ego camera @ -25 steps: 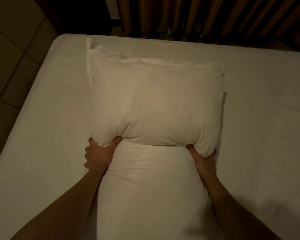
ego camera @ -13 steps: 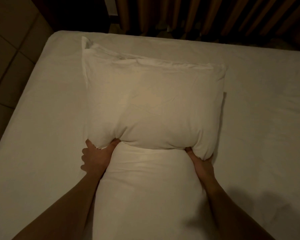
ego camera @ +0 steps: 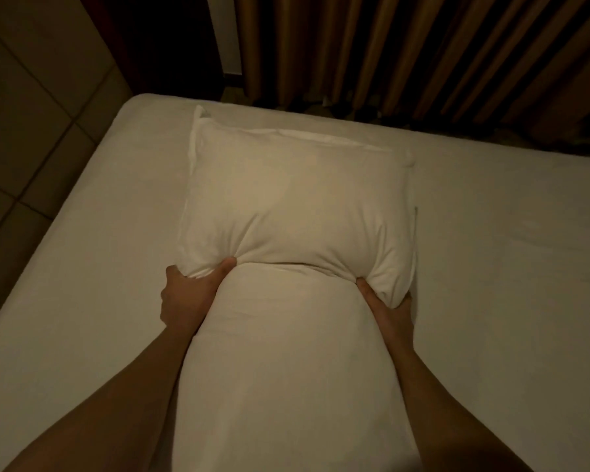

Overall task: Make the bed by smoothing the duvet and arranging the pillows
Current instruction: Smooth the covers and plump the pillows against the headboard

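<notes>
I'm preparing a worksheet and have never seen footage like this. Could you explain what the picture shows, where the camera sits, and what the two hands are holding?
No machine here: a person wears a camera on the head, looking down at their own bare arms. The left hand and right hand each grip a near corner of a white pillow. It lies on a white bed. A second white pillow sits between the forearms. Beyond the bed hang curtains; a tiled floor lies to the left.

text: none legible | labels: none | brands: none | numbers: none | signs: none
</notes>
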`<state>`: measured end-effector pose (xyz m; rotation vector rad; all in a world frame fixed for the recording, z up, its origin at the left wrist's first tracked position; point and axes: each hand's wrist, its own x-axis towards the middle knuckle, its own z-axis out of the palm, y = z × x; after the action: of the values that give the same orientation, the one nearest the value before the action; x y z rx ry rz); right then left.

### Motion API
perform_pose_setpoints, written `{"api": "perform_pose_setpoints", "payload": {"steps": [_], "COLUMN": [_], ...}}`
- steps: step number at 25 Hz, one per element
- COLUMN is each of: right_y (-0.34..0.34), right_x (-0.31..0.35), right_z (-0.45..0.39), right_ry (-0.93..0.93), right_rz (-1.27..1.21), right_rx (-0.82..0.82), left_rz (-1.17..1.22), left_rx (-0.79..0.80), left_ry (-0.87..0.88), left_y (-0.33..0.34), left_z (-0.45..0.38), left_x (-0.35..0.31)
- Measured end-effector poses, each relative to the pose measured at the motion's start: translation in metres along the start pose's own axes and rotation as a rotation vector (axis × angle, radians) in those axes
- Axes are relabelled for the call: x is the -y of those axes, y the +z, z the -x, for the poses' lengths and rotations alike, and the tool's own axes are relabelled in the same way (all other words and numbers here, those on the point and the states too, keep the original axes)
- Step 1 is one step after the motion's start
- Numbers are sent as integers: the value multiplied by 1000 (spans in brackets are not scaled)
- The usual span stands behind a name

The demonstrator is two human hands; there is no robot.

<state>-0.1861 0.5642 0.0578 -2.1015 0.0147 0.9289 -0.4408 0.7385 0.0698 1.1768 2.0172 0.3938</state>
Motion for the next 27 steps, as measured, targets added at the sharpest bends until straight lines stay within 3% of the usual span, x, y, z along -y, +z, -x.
{"api": "perform_pose_setpoints", "payload": {"steps": [8, 18, 22, 27], "right_y": [33, 250, 330, 384], "right_x": [43, 88, 72, 50], "right_z": [115, 232, 230, 205], "right_ry": [-142, -160, -79, 24], "right_rz": [-96, -109, -20, 175], "right_rx": [41, 154, 214, 168], "left_rz": [101, 132, 130, 96], "left_rx": [14, -119, -134, -34], "left_ry": [60, 112, 40, -35], "left_y": [-128, -332, -350, -328], "left_z": [-10, -168, -236, -300], "left_x": [3, 41, 84, 129]}}
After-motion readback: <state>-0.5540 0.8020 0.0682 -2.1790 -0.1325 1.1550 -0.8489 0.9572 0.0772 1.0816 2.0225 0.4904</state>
